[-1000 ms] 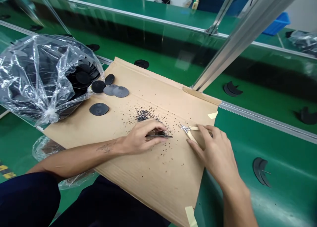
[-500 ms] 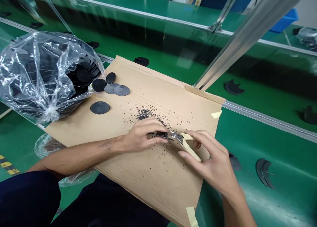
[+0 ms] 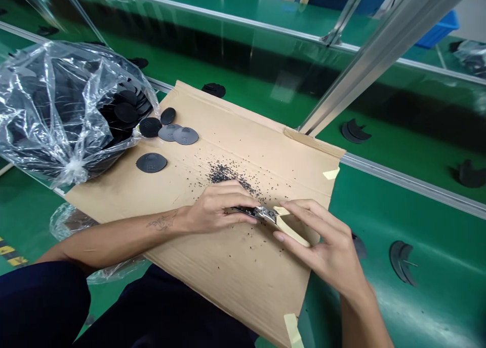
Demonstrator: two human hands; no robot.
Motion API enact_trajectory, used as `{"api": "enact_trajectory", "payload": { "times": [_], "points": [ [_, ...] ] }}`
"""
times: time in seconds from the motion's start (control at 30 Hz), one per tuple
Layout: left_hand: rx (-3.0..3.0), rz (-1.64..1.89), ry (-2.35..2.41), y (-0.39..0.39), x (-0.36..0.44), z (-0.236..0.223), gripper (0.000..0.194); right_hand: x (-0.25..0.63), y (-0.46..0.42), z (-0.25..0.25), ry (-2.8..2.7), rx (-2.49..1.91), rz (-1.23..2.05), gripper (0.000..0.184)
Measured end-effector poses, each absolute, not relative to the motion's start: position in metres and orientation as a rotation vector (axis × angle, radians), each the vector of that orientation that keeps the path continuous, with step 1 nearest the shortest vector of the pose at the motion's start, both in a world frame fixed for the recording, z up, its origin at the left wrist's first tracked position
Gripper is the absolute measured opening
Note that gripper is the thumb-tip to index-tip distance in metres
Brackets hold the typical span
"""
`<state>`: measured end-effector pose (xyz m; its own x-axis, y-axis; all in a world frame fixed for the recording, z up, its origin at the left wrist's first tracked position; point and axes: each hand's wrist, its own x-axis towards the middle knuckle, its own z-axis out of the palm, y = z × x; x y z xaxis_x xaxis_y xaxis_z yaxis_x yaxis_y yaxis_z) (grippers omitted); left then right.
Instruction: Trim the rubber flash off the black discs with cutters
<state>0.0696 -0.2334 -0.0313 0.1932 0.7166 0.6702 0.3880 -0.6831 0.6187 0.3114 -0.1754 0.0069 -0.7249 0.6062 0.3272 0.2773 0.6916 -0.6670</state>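
Note:
My left hand (image 3: 222, 206) pinches a thin black plastic disc (image 3: 246, 211) edge-on above the cardboard, its far part hidden by my fingers. In my right hand (image 3: 322, 241) is a pair of cutting pliers (image 3: 289, 230) with cream handles, held between thumb and fingers. The metal jaws of the pliers lie against the disc's right edge, close to my left fingertips. Behind my left hand, a heap of tiny black scraps (image 3: 222, 173) spreads over the cardboard sheet (image 3: 212, 262). A loose black oval disc (image 3: 151, 162) lies to the left.
A clear plastic bag (image 3: 76, 115) full of black discs stands at the left, with several discs (image 3: 186, 136) beside its mouth. Beyond the cardboard runs a green surface with curved black parts (image 3: 355, 131). A metal post (image 3: 364, 69) rises at the sheet's far edge.
The pliers' jaws have moved slightly left onto the disc's edge, where a small gap showed before. The disc has tilted a little in my left hand. The view has shifted slightly.

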Motion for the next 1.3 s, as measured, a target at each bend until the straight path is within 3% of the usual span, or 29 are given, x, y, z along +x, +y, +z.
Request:
{"api": "enact_trajectory", "payload": {
  "times": [0.63, 1.07, 1.3],
  "points": [
    [2.267, 1.421, 1.134, -0.236, 0.069, -0.036, 0.029, 0.313, -0.177, 0.006, -2.426, -0.699, 0.694, 0.03],
    [2.276, 1.448, 1.185, -0.235, 0.069, -0.034, 0.022, 0.308, -0.177, 0.003, -2.393, -0.834, 0.603, 0.027],
    [2.285, 1.484, 1.213, -0.235, 0.069, -0.032, 0.023, 0.3, -0.182, 0.004, -2.179, -0.997, 1.042, 0.026]
  ]
}}
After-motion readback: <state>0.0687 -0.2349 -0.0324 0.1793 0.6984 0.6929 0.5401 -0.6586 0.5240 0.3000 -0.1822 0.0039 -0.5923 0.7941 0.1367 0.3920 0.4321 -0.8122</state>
